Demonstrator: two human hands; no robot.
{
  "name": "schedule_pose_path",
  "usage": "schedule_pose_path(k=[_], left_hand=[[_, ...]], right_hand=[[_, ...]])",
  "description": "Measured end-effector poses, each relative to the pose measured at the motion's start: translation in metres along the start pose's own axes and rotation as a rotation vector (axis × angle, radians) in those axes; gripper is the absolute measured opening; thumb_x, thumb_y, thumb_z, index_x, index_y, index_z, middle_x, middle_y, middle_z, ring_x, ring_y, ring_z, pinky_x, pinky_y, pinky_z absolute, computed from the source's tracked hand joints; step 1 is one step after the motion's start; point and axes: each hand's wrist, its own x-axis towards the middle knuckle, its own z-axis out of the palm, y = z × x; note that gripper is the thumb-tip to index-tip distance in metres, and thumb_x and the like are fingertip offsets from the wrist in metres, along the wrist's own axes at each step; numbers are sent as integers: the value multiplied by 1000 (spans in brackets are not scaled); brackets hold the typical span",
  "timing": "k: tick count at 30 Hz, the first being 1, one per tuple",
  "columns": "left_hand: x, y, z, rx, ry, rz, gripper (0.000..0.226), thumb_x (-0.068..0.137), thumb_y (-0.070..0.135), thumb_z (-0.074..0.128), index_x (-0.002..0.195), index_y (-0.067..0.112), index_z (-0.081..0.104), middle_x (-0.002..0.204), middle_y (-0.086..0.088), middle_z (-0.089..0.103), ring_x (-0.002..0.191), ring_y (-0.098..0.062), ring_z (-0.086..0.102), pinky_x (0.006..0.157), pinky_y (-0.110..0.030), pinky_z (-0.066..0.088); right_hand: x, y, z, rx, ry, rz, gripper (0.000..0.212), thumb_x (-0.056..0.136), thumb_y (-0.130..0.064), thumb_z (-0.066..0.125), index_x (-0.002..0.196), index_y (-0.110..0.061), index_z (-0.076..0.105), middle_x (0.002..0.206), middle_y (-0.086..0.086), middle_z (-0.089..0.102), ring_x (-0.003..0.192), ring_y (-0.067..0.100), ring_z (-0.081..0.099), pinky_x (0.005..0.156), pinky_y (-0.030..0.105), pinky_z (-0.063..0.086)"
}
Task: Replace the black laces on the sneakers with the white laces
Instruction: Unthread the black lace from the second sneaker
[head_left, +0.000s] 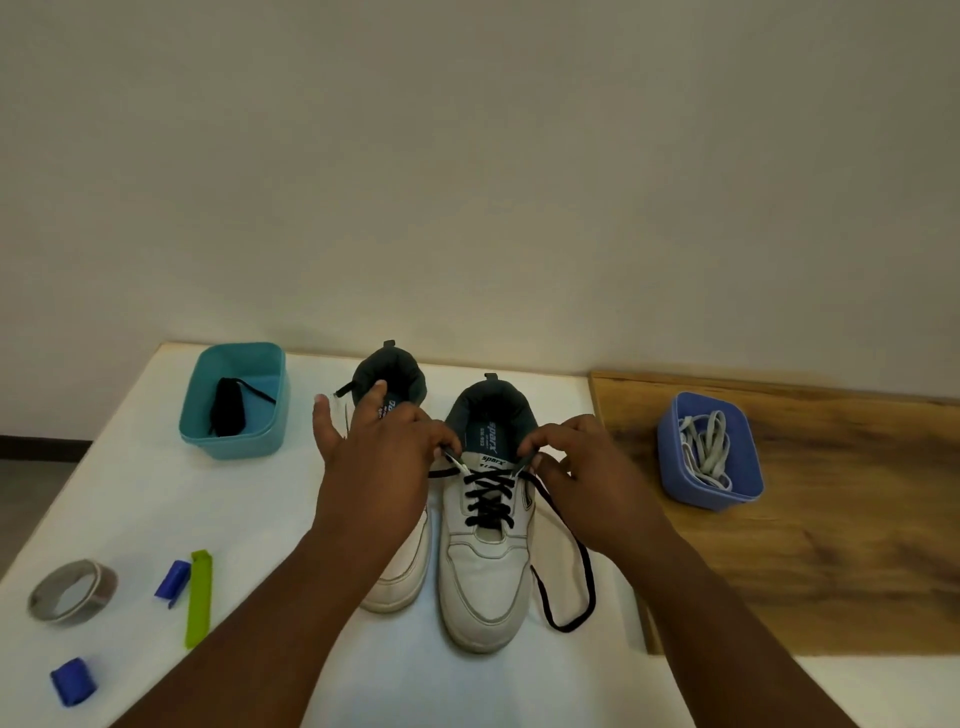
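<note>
Both hands, left hand (384, 452) and right hand (587, 467), pinch the thin black lace (569, 566) atop a white leather sneaker (485, 566) labelled "Sparx".

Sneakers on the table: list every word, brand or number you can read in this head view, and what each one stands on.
"sparx": tongue label of the right-hand sneaker, at.
"sparx": printed on that sneaker's insole; the smaller print beside it is too blurred to read.
Left-hand sneaker: white insole print, partly hidden by the left hand, unreadable.
Nothing readable on the tubs, tape roll or clips.
</note>
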Motion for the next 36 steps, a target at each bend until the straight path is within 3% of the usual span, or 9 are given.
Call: schedule_pose_path(k=[5, 8, 12, 15, 19, 27, 30, 34, 36], left_hand=[[-2, -2, -2, 5, 1, -38, 32, 96, 27, 63, 110, 56, 62, 133, 22, 56, 154, -23, 11, 113, -68, -12], [-7, 10, -2, -52, 49, 14, 24, 95, 34, 55, 110, 50, 66, 136, 20, 55, 154, -25, 9, 113, -71, -9], [-9, 31, -1, -72, 101, 215, 41, 87, 43, 37, 112, 48, 70, 149, 14, 48, 153, -31, 11, 116, -69, -4], [-7, 31, 10, -15, 61, 228, 49, 87, 47, 26, 110, 46, 70, 155, 8, 42, 154, -34, 9, 116, -69, -2], [-6, 28, 21, -3, 55, 248, 40, 88, 53, 36, 91, 41, 73, 144, 8, 53, 152, -33, 17, 117, -68, 3], [-4, 29, 18, -97, 184, 102, 25, 92, 43, 50, 87, 35, 74, 131, 11, 58, 148, -28, 25, 119, -62, 7], [-4, 28, 15, -154, 243, 19, 30, 90, 42, 43, 94, 36, 72, 134, 8, 56, 148, -27, 25, 119, -61, 9], [-8, 36, 20, -99, 130, 185, 45, 88, 48, 35, 122, 42, 63, 155, 3, 40, 153, -30, 12, 119, -62, 4], [-8, 35, 22, -25, 98, 215, 40, 91, 53, 35, 113, 44, 68, 156, 3, 39, 153, -31, 11, 119, -62, 3]], right_hand=[[0, 0, -3, 2, 0, 28, 15, 100, -34, 60, 99, -48, 65, 105, -11, 50, 80, 6, 59, 78, 33, 55], [-2, -1, 2, 26, 23, 17, 21, 100, -26, 61, 99, -47, 66, 103, -13, 50, 79, 2, 56, 71, 19, 47], [-1, -6, 12, 164, 41, -12, 29, 99, -12, 60, 108, -37, 70, 106, -7, 55, 90, 0, 56, 76, 11, 41], [0, -7, 14, 214, 47, 5, 31, 99, -11, 60, 109, -38, 71, 108, -7, 57, 94, 0, 57, 77, 7, 40], [0, -6, 15, 249, 38, 16, 33, 99, -11, 60, 108, -40, 71, 111, -6, 57, 98, 5, 59, 83, 16, 47], [1, -6, 14, 229, 25, 11, 29, 99, -15, 59, 108, -40, 70, 112, -8, 55, 96, 4, 59, 88, 22, 52], [0, -6, 13, 241, 24, 10, 26, 100, -19, 60, 106, -43, 70, 111, -10, 56, 93, 3, 59, 83, 18, 50], [-1, -10, 10, 259, 22, 20, 31, 99, -14, 60, 100, -45, 66, 110, -9, 56, 90, 2, 59, 78, 10, 46], [-3, -13, 7, 282, 6, 17, 32, 97, -13, 59, 98, -44, 64, 110, -10, 55, 87, 0, 59, 75, 10, 46]])
